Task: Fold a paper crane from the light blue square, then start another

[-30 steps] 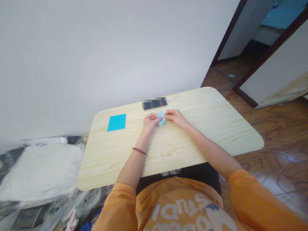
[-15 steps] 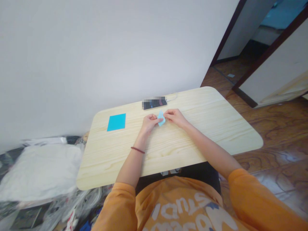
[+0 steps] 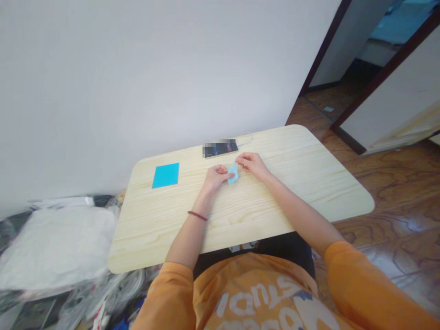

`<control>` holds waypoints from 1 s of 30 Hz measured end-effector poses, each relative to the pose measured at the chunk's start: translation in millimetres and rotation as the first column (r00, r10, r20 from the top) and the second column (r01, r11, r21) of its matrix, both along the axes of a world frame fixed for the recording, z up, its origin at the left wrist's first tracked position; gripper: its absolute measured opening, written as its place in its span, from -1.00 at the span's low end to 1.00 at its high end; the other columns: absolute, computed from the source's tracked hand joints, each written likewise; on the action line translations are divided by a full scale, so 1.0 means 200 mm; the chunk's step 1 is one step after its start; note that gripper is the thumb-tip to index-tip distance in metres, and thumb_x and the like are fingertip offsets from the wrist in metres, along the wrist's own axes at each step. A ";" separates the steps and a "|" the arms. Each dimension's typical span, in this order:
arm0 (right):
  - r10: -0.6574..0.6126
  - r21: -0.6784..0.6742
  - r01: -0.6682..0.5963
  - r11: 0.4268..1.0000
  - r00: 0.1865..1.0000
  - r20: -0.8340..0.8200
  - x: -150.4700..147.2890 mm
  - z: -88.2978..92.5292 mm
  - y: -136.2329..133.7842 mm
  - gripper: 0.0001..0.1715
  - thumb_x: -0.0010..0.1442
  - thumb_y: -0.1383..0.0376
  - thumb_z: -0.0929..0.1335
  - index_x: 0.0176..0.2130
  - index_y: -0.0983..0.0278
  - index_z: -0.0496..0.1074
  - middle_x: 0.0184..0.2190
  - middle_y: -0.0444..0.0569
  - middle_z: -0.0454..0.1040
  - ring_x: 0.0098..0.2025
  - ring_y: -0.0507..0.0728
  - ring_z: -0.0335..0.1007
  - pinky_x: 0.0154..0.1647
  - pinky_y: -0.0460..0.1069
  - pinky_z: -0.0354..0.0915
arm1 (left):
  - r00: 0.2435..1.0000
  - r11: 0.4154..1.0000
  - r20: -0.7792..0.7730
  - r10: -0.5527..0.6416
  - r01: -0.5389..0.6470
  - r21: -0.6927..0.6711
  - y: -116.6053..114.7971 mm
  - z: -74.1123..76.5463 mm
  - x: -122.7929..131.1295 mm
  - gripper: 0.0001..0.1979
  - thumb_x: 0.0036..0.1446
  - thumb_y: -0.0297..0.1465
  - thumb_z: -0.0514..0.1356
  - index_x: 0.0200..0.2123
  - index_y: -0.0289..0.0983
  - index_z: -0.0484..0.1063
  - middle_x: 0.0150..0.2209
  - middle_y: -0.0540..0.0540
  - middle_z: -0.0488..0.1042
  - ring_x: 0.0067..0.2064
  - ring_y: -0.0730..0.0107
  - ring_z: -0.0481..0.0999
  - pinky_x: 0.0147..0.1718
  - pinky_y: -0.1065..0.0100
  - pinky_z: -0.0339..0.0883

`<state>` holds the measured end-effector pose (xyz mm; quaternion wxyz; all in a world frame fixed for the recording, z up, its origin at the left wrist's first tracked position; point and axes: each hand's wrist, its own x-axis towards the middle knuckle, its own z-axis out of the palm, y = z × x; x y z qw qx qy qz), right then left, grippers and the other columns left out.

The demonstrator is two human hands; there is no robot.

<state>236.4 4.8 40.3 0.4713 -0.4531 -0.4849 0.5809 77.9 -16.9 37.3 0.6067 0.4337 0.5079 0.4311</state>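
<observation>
Pale-blue paper piece (image 3: 233, 174), qty 1; small, narrow, roughly kite-shaped; loc. between the two hands, near mid-width of the bench (image 3: 285, 197), toward its far edge; long axis approx. fore-and-aft, far tip leaning slightly to the R; whether it rests on the wood or sits just above it, can't tell.

L hand (image 3: 216, 178): gripping the piece, thumb laid over its face from the L side, approx. mid-length; other fingers curled, partly hidden behind; nearer of the two, w/ firm contact; dark red bracelet (image 3: 197, 215) on wrist.

R hand (image 3: 253, 166): at far-R of the piece, fingertips drawn together by the far tip; touching or just beside, too small to tell, so whether it pinches paper is n/a from this view; palm stands apart from the piece, forearm coming in from near R.

Key relation: piece lies to the R of L hand and to the L of R hand, slightly nearer the body than the R fingertips; L holds the body of it, R sits at the tip end.

Misc. on bench: bright-blue square sheet (image 3: 165, 175), flat, well to the L of both hands; phone (image 3: 220, 149), lying beyond the hands near the wall (image 3: 172, 82), screen partly pixelated; white cable (image 3: 246, 139) at its R end.
</observation>
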 end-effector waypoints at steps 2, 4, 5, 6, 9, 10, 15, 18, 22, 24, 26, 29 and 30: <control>-0.006 -0.001 0.006 1.000 1.000 0.007 0.00 0.00 0.00 -0.71 -0.15 0.15 0.44 -0.50 0.34 0.42 -0.69 -0.20 0.24 -0.65 -0.09 0.03 -0.67 -0.12 -0.12 | 0.999 0.999 0.002 0.034 -0.034 0.027 0.00 -0.01 0.00 -0.58 -0.50 -0.42 0.44 -0.63 -0.29 0.22 -0.64 0.09 0.35 -0.58 0.58 0.32 -0.53 0.46 0.17; -0.012 -0.007 0.012 1.000 1.000 0.020 -0.01 0.01 -0.01 -0.70 -0.16 0.14 0.44 -0.51 0.33 0.42 -0.69 -0.20 0.26 -0.65 -0.09 0.04 -0.67 -0.12 -0.11 | 0.998 0.997 0.020 0.057 -0.058 0.046 0.01 -0.01 0.00 -0.58 -0.49 -0.42 0.44 -0.63 -0.29 0.21 -0.64 0.10 0.33 -0.59 0.58 0.31 -0.53 0.47 0.18; -0.011 -0.010 0.011 1.000 1.000 0.026 -0.01 0.01 -0.01 -0.70 -0.17 0.14 0.44 -0.51 0.33 0.42 -0.69 -0.20 0.26 -0.65 -0.09 0.04 -0.67 -0.12 -0.11 | 0.997 0.997 0.034 0.062 -0.064 0.051 0.01 -0.01 0.00 -0.58 -0.49 -0.42 0.44 -0.63 -0.28 0.21 -0.64 0.10 0.33 -0.58 0.58 0.31 -0.52 0.46 0.19; -0.008 -0.011 0.008 1.000 0.999 0.032 -0.02 0.01 -0.01 -0.70 -0.18 0.15 0.44 -0.51 0.33 0.41 -0.70 -0.21 0.26 -0.66 -0.09 0.03 -0.67 -0.11 -0.11 | 0.997 0.996 0.046 0.066 -0.069 0.056 0.01 -0.01 0.00 -0.58 -0.48 -0.41 0.44 -0.63 -0.28 0.21 -0.64 0.10 0.33 -0.58 0.58 0.32 -0.52 0.46 0.21; 0.004 -0.020 -0.003 1.000 0.999 0.037 -0.03 0.01 -0.02 -0.71 -0.21 0.17 0.44 -0.51 0.33 0.41 -0.72 -0.22 0.24 -0.68 -0.10 0.01 -0.67 -0.11 -0.12 | 0.995 0.992 0.051 0.083 -0.088 0.091 0.02 -0.02 0.00 -0.58 -0.47 -0.40 0.44 -0.63 -0.29 0.21 -0.64 0.10 0.33 -0.59 0.59 0.31 -0.52 0.47 0.21; 0.007 -0.023 -0.006 1.000 0.999 0.032 -0.03 0.01 -0.02 -0.71 -0.21 0.18 0.44 -0.51 0.33 0.41 -0.72 -0.23 0.24 -0.68 -0.10 0.01 -0.67 -0.11 -0.12 | 0.995 0.990 0.047 0.091 -0.096 0.105 0.02 -0.02 0.00 -0.58 -0.46 -0.40 0.44 -0.63 -0.29 0.21 -0.65 0.10 0.32 -0.59 0.60 0.31 -0.53 0.47 0.21; 0.014 -0.040 -0.014 0.999 1.000 0.001 -0.04 0.02 -0.02 -0.73 -0.24 0.20 0.45 -0.52 0.33 0.40 -0.72 -0.22 0.26 -0.67 -0.10 0.01 -0.67 -0.12 -0.12 | 0.988 0.978 0.067 0.140 -0.148 0.145 0.01 0.00 0.01 -0.57 -0.45 -0.40 0.44 -0.65 -0.29 0.18 -0.66 0.11 0.30 -0.60 0.62 0.29 -0.55 0.49 0.20; 0.010 -0.058 -0.011 0.998 1.000 -0.020 -0.04 0.02 -0.02 -0.73 -0.25 0.21 0.45 -0.52 0.33 0.40 -0.72 -0.22 0.25 -0.66 -0.10 0.02 -0.66 -0.12 -0.14 | 0.981 0.969 0.097 0.167 -0.181 0.170 0.01 0.00 0.02 -0.56 -0.43 -0.40 0.44 -0.66 -0.28 0.16 -0.66 0.10 0.30 -0.60 0.62 0.29 -0.54 0.50 0.21; 0.030 -0.074 -0.032 0.997 0.999 -0.018 -0.04 0.01 -0.03 -0.73 -0.23 0.21 0.45 -0.52 0.33 0.40 -0.71 -0.22 0.24 -0.65 -0.09 0.03 -0.66 -0.13 -0.14 | 0.967 0.950 0.129 0.222 -0.244 0.195 0.01 0.01 0.02 -0.56 -0.39 -0.40 0.43 -0.64 -0.28 0.14 -0.64 0.10 0.32 -0.57 0.60 0.32 -0.52 0.50 0.23; 0.049 -0.076 -0.050 0.996 0.999 -0.016 -0.04 0.01 -0.03 -0.73 -0.22 0.21 0.45 -0.51 0.34 0.41 -0.71 -0.22 0.23 -0.65 -0.10 0.02 -0.66 -0.12 -0.14 | 0.954 0.940 0.161 0.253 -0.281 0.193 0.01 0.01 0.02 -0.55 -0.39 -0.41 0.43 -0.64 -0.27 0.13 -0.64 0.11 0.31 -0.57 0.61 0.32 -0.50 0.49 0.25; 0.054 -0.082 -0.055 0.995 0.998 -0.025 -0.05 0.01 -0.04 -0.73 -0.22 0.21 0.46 -0.51 0.33 0.40 -0.72 -0.23 0.23 -0.65 -0.10 0.00 -0.66 -0.12 -0.15 | 0.946 0.938 0.191 0.264 -0.298 0.179 0.01 0.01 0.02 -0.54 -0.40 -0.41 0.43 -0.64 -0.27 0.12 -0.65 0.12 0.29 -0.58 0.62 0.31 -0.50 0.49 0.26; 0.031 -0.097 -0.037 0.995 0.998 -0.063 -0.05 0.02 -0.04 -0.70 -0.25 0.21 0.48 -0.51 0.32 0.39 -0.68 -0.21 0.28 -0.62 -0.09 0.07 -0.67 -0.13 -0.14 | 0.933 0.933 0.222 0.282 -0.320 0.162 0.01 0.01 0.02 -0.52 -0.41 -0.40 0.44 -0.64 -0.27 0.11 -0.64 0.11 0.31 -0.57 0.62 0.33 -0.50 0.49 0.28; 0.028 -0.107 -0.036 0.994 0.997 -0.075 -0.05 0.02 -0.05 -0.69 -0.26 0.21 0.49 -0.51 0.31 0.38 -0.65 -0.19 0.31 -0.61 -0.08 0.11 -0.67 -0.14 -0.13 | 0.927 0.927 0.231 0.297 -0.337 0.163 0.01 0.01 0.02 -0.52 -0.41 -0.39 0.45 -0.63 -0.27 0.11 -0.64 0.11 0.31 -0.57 0.61 0.34 -0.49 0.49 0.29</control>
